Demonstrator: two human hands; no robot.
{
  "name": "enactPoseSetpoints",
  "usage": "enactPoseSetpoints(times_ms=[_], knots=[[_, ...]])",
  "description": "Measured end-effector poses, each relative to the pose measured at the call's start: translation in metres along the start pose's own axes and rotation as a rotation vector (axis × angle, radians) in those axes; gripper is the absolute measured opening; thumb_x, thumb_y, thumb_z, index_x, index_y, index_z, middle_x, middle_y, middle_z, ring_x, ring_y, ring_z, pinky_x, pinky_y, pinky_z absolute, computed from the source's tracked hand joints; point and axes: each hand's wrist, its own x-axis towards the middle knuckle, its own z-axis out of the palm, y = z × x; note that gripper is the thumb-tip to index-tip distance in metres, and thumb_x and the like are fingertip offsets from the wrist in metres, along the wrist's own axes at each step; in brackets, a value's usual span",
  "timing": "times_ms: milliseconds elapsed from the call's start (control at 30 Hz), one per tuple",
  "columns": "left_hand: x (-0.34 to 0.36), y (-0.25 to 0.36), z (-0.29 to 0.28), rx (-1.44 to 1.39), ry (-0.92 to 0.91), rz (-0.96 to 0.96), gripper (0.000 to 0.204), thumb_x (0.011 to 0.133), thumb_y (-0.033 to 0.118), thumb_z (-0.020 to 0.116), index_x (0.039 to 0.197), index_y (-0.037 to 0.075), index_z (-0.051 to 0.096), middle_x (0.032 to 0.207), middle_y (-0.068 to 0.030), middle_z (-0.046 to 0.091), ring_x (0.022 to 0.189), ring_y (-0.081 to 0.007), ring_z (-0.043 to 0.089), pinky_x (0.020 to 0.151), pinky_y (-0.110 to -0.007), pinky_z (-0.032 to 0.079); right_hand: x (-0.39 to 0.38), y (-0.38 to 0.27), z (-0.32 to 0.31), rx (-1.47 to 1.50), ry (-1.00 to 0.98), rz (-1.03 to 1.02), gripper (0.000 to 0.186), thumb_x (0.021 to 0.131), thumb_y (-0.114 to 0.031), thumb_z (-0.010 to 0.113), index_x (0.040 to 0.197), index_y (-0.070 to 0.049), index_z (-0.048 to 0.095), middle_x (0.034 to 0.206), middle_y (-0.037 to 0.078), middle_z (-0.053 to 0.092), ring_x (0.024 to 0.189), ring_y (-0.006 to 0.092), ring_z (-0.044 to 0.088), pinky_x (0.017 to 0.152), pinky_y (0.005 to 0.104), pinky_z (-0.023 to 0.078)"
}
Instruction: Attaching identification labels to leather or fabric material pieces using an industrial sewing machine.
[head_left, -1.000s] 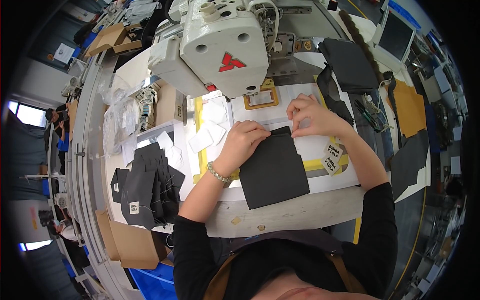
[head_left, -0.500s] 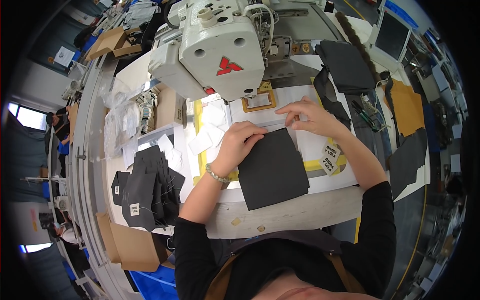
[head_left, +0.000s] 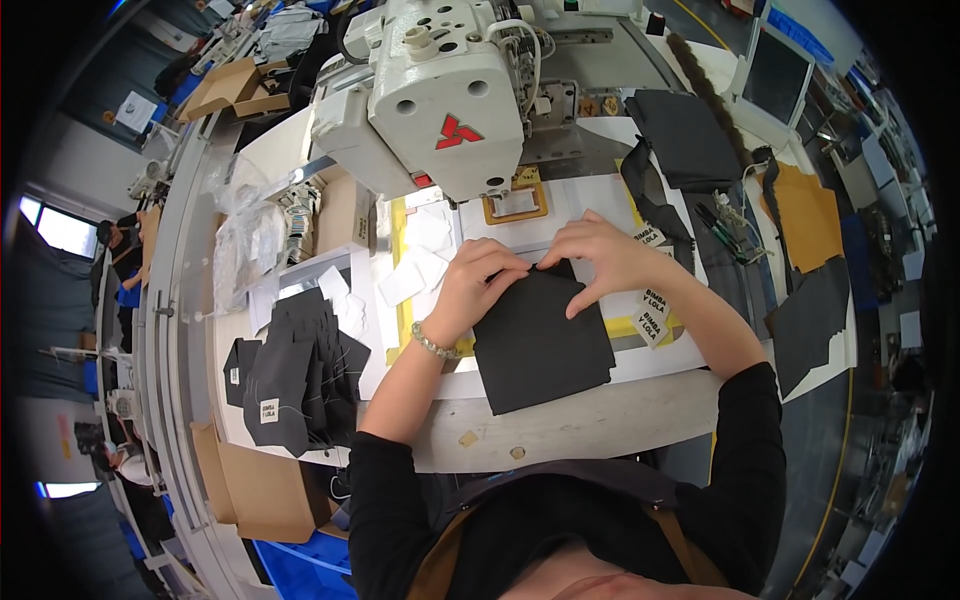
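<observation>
The left hand [head_left: 487,283] has its grip together, thumb and forefinger pinching the top edge of a piece of dark fabric [head_left: 543,345]. The right hand [head_left: 605,262] has its grip apart: the forefinger reaches that same edge, meeting the left fingertips, while the thumb is spread lower, over the cloth. How many layers the pinch catches is too small to tell.

The fabric lies flat on the near side of the white sewing machine head [head_left: 450,95], top edge toward it, slightly tilted. Good handling here probably means keeping the left pinch still as an anchor while the right fingers work along the edge, layers level and free of puckers. A light touch should be enough; pulling could skew the cloth.

Just below the machine head sits a small gold-coloured frame [head_left: 490,210], beyond the fingertips. To the machine head's near left lie loose white pieces [head_left: 403,283], and farther out, a heap of dark cut pieces [head_left: 290,375]. To its near right, by the right forearm, are pale printed labels [head_left: 651,325], best kept clear of the sleeve. The bench [head_left: 590,435] carries everything.
</observation>
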Motion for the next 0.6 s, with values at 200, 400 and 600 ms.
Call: enactPoseSetpoints(times_ms=[200,400,600], knots=[[0.003,0.002,-0.001,0.041,0.001,0.006,0.014,0.078,-0.002,0.073,0.090,0.003,0.068,0.086,-0.0067,0.066,0.082,-0.0223,0.061,0.073,-0.031,0.050,-0.001,0.005,0.008,-0.112,-0.048,-0.053,0.043,0.079,-0.042,0.075,0.105,-0.009,0.067,0.099,0.002,0.064,0.093,0.0198,0.059,0.089,0.0323,0.033],[0.006,0.013,-0.012,-0.114,0.142,-0.146,0.010,0.082,0.002,0.072,0.091,0.004,0.067,0.084,-0.0072,0.067,0.077,-0.0222,0.063,0.069,-0.031,0.049,-0.025,-0.041,0.021,0.328,0.273,0.115,0.051,0.085,-0.028,0.071,0.130,-0.010,0.055,0.100,0.006,0.063,0.083,0.0267,0.058,0.079,0.0397,0.044],[0.033,0.024,-0.006,-0.134,0.204,0.003,0.013,0.080,0.002,0.075,0.091,0.004,0.068,0.079,-0.0067,0.066,0.072,-0.0201,0.063,0.063,-0.029,0.048,-0.072,-0.044,0.040,-0.293,0.207,-0.089,0.066,0.085,-0.010,0.067,0.146,-0.013,0.042,0.110,0.014,0.062,0.068,0.0274,0.054,0.067,0.0331,0.048]])
